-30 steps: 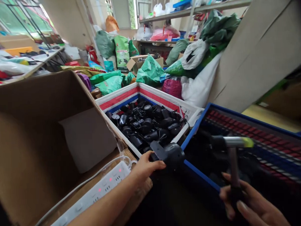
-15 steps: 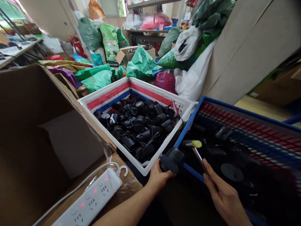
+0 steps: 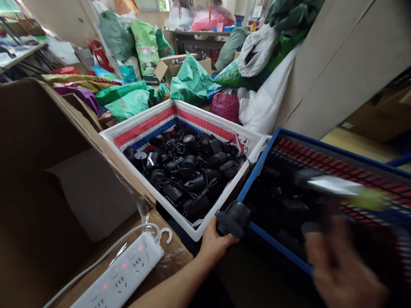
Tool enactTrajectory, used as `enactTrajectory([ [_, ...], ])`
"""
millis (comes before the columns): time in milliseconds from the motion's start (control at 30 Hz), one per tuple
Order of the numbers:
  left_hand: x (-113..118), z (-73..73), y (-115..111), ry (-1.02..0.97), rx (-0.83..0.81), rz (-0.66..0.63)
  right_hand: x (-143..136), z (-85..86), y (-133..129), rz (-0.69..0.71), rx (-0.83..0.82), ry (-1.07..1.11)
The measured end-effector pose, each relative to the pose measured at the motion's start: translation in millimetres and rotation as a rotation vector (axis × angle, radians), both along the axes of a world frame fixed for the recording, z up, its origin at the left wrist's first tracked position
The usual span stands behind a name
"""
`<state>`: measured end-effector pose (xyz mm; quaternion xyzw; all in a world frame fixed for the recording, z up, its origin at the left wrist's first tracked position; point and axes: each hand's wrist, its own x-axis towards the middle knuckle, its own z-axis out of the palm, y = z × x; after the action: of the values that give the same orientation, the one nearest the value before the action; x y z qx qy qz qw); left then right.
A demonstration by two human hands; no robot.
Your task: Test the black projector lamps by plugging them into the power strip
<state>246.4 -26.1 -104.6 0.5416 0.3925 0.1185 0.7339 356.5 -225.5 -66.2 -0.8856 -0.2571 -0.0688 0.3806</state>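
My left hand is closed round a black plastic device with a rounded body, by the near corner of the white crate. That crate has a striped red, white and blue lining and holds many black devices with thin cords. My right hand, smeared by motion, grips a hammer above the blue crate. The hammer's head is silver with a yellow end. Dark devices lie in the blue crate too, hard to make out in shadow.
An opened cardboard box stands at the left. In front of it lies a white power strip with red lights and a cord. Green bags, a white sack and a leaning panel are behind the crates.
My right hand has swung the hammer up and to the right, away from the device. My left hand keeps the device in nearly the same place. The view has shifted slightly.
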Motion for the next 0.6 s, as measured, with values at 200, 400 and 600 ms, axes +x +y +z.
enactTrajectory([
  [200,3.0,1.1,3.5,-0.027,-0.069,0.03,12.6,-20.3,0.3,0.242,-0.261,0.296],
  [400,-11.3,24.8,8.9,-0.064,-0.443,0.04,20.3,-10.6,-6.1,-0.056,-0.142,0.34],
  [600,-52.7,53.4,14.3,-0.14,-0.791,0.065,13.9,-19.3,24.7,0.142,-0.12,0.366],
])
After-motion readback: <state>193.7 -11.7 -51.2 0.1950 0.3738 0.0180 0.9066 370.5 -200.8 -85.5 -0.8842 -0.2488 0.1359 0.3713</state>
